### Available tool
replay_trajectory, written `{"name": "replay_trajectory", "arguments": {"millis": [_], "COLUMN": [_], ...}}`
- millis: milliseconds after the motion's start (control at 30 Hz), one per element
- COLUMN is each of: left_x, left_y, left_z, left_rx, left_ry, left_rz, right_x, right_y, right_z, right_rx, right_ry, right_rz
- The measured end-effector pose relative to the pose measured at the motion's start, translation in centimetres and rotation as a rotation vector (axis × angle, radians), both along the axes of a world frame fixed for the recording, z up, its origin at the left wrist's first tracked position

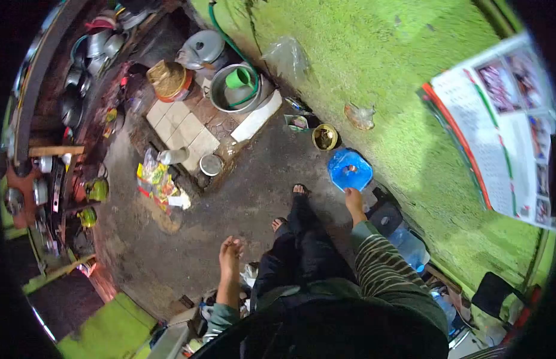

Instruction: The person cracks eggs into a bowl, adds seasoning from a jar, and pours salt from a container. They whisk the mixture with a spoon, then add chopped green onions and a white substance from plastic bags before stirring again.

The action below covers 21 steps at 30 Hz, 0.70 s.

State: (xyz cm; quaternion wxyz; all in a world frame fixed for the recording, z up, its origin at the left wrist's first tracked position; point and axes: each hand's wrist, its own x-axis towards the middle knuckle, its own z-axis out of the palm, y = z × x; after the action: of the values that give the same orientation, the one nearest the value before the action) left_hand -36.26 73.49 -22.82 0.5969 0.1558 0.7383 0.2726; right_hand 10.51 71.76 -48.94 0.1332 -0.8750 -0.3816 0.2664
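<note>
A blue plastic basin (351, 170) with a few small pieces in it is gripped at its near rim by my right hand (354, 202), thumb up over the edge. My left hand (230, 250) is raised over the dark floor, its fingers curled inward and close together; nothing shows in it. Just beyond the blue basin stands a small yellowish bowl (325, 137) with dark contents, close to the green wall.
A large metal basin (221, 90) with a green container, a lidded pot (207, 45) and a white-tiled ledge (183, 127) lie ahead. Colourful plastic packets (156, 183) are on the floor. A large bottle (408, 246) stands right; a calendar (490, 131) hangs on the wall.
</note>
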Motion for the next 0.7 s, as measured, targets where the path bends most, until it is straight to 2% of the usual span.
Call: {"name": "replay_trajectory", "arguments": {"millis": [33, 100, 167, 200, 267, 333, 400, 433, 500, 533, 600, 667, 700], "left_x": [1.5, 2.1, 3.7, 4.2, 4.6, 5.8, 4.4, 3.7, 2.2, 1.7, 0.9, 0.7, 1.4], "left_y": [1.3, 2.1, 2.7, 3.6, 2.3, 2.3, 0.1, -0.2, 1.4, 3.2, 4.5, 5.1, 5.1], "left_z": [-0.2, -6.0, -9.9, -12.3, -18.0, -23.7, -30.6, -32.8, -37.8, -38.7, -40.6, -42.2, -42.9], "left_rx": [0.058, 0.279, 0.265, 0.273, 0.271, 0.274, 0.433, 0.415, 0.578, 0.664, 0.671, 0.688, 0.744], "left_ry": [0.067, -0.026, 0.022, 0.069, -0.032, -0.088, 0.061, 0.065, -0.035, -0.186, -0.192, -0.2, -0.19], "left_rz": [-0.004, 0.019, -0.065, -0.116, -0.138, -0.173, -0.365, -0.371, -0.359, -0.449, -0.45, -0.448, -0.423], "right_x": [-0.9, -2.6, -3.1, -3.2, -3.6, -3.5, -2.0, -2.2, -0.5, -0.4, 0.2, 1.0, 1.4], "right_y": [3.3, 9.1, 13.2, 16.0, 18.0, 21.7, 24.4, 25.3, 28.3, 28.8, 29.7, 30.6, 30.9], "right_z": [-0.9, -3.0, -8.7, -11.3, -16.0, -18.9, -23.9, -24.4, -26.7, -27.3, -27.2, -26.0, -26.5], "right_rx": [-0.004, -0.007, -0.066, -0.054, 0.137, 0.093, -0.112, -0.015, -0.117, -0.159, -0.198, -0.379, -0.373], "right_ry": [0.055, 0.145, 0.122, 0.116, -0.051, 0.033, -0.014, -0.013, 0.014, 0.028, 0.047, 0.228, 0.225], "right_rz": [0.042, 0.11, 0.23, 0.199, 0.23, 0.128, 0.227, 0.074, 0.064, 0.073, 0.059, 0.05, 0.041]}}
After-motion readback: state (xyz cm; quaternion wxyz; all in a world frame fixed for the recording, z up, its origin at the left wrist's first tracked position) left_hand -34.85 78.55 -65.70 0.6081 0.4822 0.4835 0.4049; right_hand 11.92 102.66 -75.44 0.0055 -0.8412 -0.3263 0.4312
